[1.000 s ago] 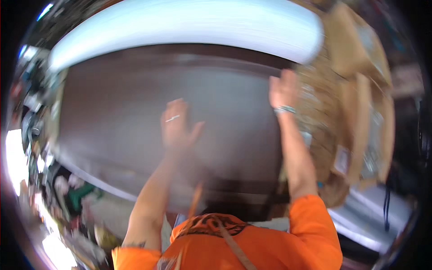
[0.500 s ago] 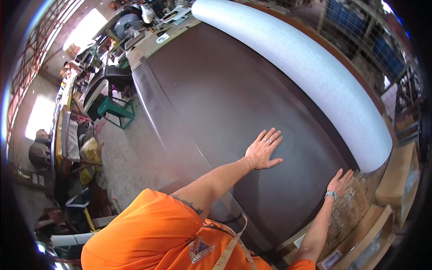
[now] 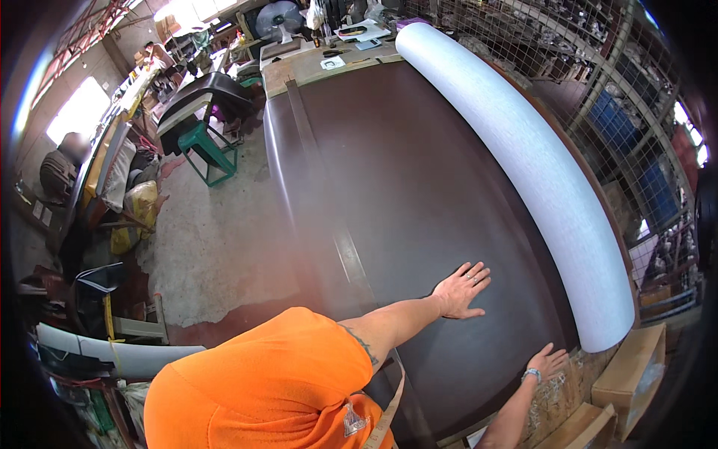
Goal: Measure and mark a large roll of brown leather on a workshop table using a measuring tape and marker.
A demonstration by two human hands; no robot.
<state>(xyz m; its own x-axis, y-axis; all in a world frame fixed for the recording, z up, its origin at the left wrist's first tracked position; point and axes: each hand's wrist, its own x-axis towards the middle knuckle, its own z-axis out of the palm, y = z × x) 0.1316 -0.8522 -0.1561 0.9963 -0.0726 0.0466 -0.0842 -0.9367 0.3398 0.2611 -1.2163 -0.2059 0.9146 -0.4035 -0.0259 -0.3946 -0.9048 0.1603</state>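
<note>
Fingers of left hand splay on brown sheet.

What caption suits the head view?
Left hand spread on dark sheet, right hand at its edge, near pale roll.

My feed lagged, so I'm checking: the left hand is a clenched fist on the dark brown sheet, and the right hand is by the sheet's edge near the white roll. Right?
Not quite: the head view shows the left hand open and outstretched on the dark brown sheet, not a fist. The right hand is by the sheet's edge near the white roll.
</note>
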